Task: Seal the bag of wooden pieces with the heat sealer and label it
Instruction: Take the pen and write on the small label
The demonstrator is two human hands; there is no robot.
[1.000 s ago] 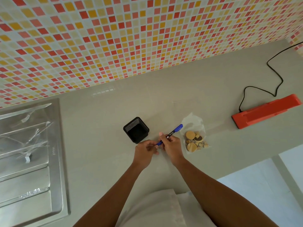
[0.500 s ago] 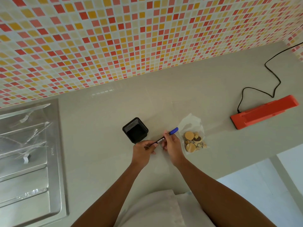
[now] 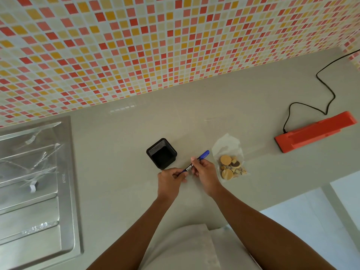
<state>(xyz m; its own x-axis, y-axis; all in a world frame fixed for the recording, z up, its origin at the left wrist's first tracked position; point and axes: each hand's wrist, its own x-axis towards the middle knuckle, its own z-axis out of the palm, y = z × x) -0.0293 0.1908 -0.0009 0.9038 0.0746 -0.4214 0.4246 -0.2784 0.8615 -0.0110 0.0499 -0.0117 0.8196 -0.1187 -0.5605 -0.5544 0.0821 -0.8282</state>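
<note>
Uncapping, apparently: blue marker (image 3: 203, 154), left hand (image 3: 169, 179) fingers clamped on lower end, right hand (image 3: 206, 172) fingers pinching barrel; advise straight pull; bag (image 3: 226, 146) at 3 o'clock.

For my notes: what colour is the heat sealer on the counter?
The heat sealer is orange-red, seen best in the head view.

Backdrop: wall of small mosaic tiles (image 3: 136, 45) in red, orange, yellow and cream with pale grout, glossy grey-beige countertop (image 3: 116, 182) running along it, ribbed stainless-steel drainboard (image 3: 39, 211) set in at left, pale bluish floor (image 3: 311, 221) lower right, soft even light.
</note>
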